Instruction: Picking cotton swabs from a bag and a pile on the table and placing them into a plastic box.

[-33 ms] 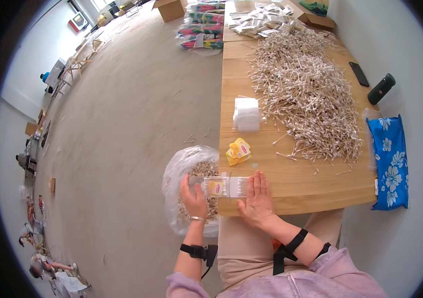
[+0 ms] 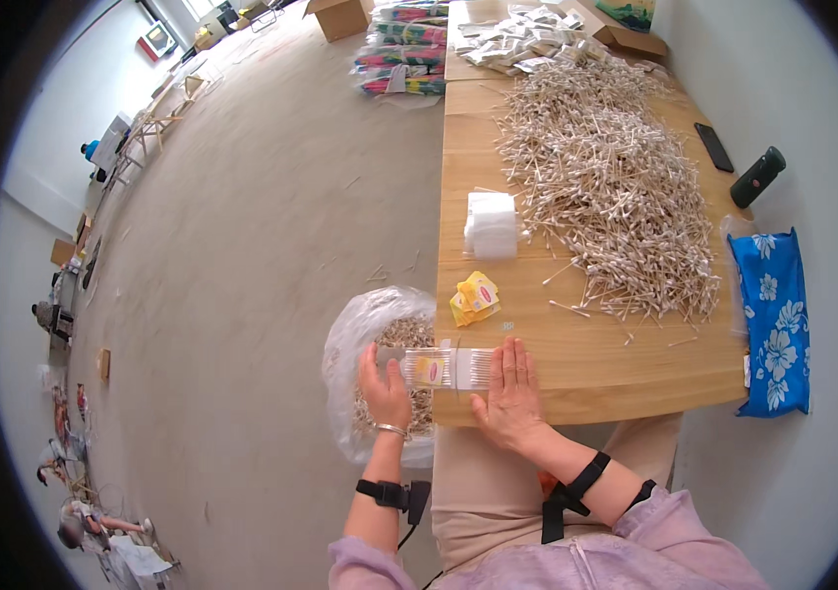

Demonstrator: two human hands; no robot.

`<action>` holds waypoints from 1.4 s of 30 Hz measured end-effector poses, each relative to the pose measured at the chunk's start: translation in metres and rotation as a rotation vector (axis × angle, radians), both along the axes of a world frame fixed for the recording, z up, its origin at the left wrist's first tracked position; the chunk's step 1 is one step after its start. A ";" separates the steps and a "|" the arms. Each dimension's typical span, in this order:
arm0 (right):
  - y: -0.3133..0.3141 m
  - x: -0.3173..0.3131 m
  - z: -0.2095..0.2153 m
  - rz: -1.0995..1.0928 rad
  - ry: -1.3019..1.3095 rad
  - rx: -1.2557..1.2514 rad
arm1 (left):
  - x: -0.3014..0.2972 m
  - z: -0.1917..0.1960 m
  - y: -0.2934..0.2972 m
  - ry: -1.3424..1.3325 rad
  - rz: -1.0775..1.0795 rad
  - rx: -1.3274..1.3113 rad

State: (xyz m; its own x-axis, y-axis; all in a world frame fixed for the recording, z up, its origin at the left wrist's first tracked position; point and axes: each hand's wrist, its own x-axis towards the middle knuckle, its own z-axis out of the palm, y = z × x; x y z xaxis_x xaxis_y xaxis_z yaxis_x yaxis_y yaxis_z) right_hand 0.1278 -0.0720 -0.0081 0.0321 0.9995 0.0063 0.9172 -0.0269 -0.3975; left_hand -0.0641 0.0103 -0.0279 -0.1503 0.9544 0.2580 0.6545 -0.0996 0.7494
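Note:
My left hand is just past the table's left edge, fingers stretched and thumb apart, by the outer end of a clear plastic bag of cotton swabs with a yellow card inside. Whether the thumb touches the bag, I cannot tell. Flat on the table lies my right hand, its fingers against a row of cotton swabs at the bag's inner end. Just beyond are several yellow cards and a stack of clear bags. A big heap of loose cotton swabs covers much of the table.
Below the table's left edge stands a clear plastic sack of swabs. A blue floral packet, a dark bottle and a phone lie along the right side. Filled packs are piled at the far end. People sit far left.

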 end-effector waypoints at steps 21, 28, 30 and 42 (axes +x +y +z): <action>0.023 -0.030 0.001 0.103 -0.019 -0.042 | 0.016 -0.026 0.022 -0.840 -0.220 -0.577; 0.025 -0.039 0.000 0.097 -0.039 0.001 | 0.015 -0.018 0.023 -0.800 -0.270 -0.501; 0.026 -0.039 0.000 0.095 -0.041 0.008 | 0.015 -0.018 0.023 -0.768 -0.284 -0.476; 0.024 -0.043 0.002 0.119 0.020 0.036 | 0.020 -0.023 0.020 -0.612 -0.188 -0.362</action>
State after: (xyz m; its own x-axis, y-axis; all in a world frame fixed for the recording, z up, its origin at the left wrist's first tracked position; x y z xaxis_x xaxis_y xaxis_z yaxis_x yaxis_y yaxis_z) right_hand 0.0851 -0.0478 -0.0062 -0.0865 0.9953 0.0430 0.9051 0.0966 -0.4141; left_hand -0.0444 0.0300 -0.0513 0.0082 0.9878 -0.1553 0.1048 0.1536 0.9826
